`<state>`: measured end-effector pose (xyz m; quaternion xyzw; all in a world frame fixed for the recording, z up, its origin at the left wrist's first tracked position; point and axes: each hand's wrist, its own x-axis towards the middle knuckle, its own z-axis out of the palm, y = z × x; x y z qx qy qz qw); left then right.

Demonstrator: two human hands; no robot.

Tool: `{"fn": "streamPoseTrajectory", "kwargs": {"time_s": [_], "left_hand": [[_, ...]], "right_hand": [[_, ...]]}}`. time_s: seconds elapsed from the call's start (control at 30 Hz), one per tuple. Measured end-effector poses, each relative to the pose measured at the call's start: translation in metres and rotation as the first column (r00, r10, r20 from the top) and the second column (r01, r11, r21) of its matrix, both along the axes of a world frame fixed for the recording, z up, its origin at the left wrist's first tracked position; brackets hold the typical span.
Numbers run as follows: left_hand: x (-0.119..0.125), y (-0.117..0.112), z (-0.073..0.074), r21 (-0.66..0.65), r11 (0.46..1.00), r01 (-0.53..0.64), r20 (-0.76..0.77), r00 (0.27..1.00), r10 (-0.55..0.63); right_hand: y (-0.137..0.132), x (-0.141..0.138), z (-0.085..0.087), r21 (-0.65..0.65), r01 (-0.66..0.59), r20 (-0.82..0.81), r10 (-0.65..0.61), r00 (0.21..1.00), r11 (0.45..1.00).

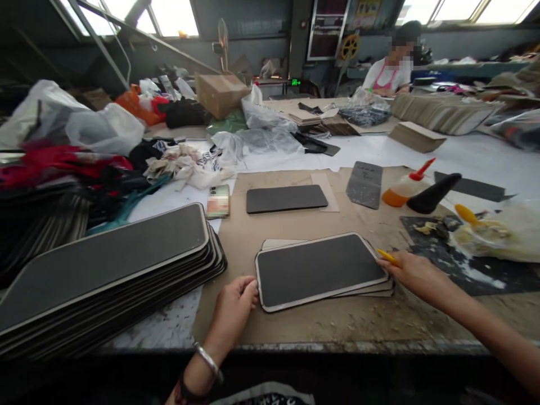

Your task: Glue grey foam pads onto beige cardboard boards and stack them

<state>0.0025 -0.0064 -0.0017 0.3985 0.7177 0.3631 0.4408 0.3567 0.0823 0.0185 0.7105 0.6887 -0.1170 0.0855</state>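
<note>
Honestly, left hand point(236, 301) is resting curled against the stack point(316, 269), right hand point(415, 273) is pinching a yellow tool point(387, 257); uneven pushing risks skewing it.

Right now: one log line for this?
left hand: on left edge of small panel stack | right hand: on its right edge, holds yellow tool | big panel stack: further left

Bare left hand point(234, 306) and right hand point(415, 275), a silver bangle point(208, 360) and dark band point(182, 390) at the left wrist.
</note>
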Motion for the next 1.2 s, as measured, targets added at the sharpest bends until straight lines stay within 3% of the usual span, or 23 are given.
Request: {"fn": "streamPoseTrajectory", "kwargs": {"time_s": [0.2, 0.33, 0.53, 0.87, 1.03, 1.2], "left_hand": [[-0.014, 0.005, 0.01, -0.039, 0.999, 0.003, 0.072, 0.997, -0.001], [-0.023, 0.011, 0.014, -0.095, 0.995, 0.003, 0.039, 0.999, 0.001], [-0.023, 0.012, 0.017, -0.142, 0.99, 0.022, -0.01, 1.0, -0.024], [-0.025, 0.014, 0.006, -0.183, 0.983, 0.027, -0.002, 1.0, -0.028], [-0.026, 0.013, 0.004, -0.153, 0.988, 0.037, -0.02, 0.999, -0.041], [-0.022, 0.009, 0.005, -0.007, 0.995, 0.104, -0.154, 0.983, -0.104]], "right_hand": [[-0.011, -0.019, 0.017, -0.071, 0.03, -0.033, -0.032, 0.999, 0.997], [-0.009, -0.024, 0.021, -0.124, 0.016, -0.097, -0.028, 0.995, 0.992], [-0.003, -0.031, 0.017, -0.142, 0.092, -0.098, -0.106, 0.989, 0.986], [0.002, -0.028, 0.009, -0.184, 0.108, -0.168, -0.139, 0.976, 0.977], [0.003, -0.029, 0.01, -0.171, 0.111, -0.17, -0.141, 0.975, 0.979], [0.002, -0.024, 0.005, -0.148, 0.056, -0.157, -0.08, 0.984, 0.987]]}}
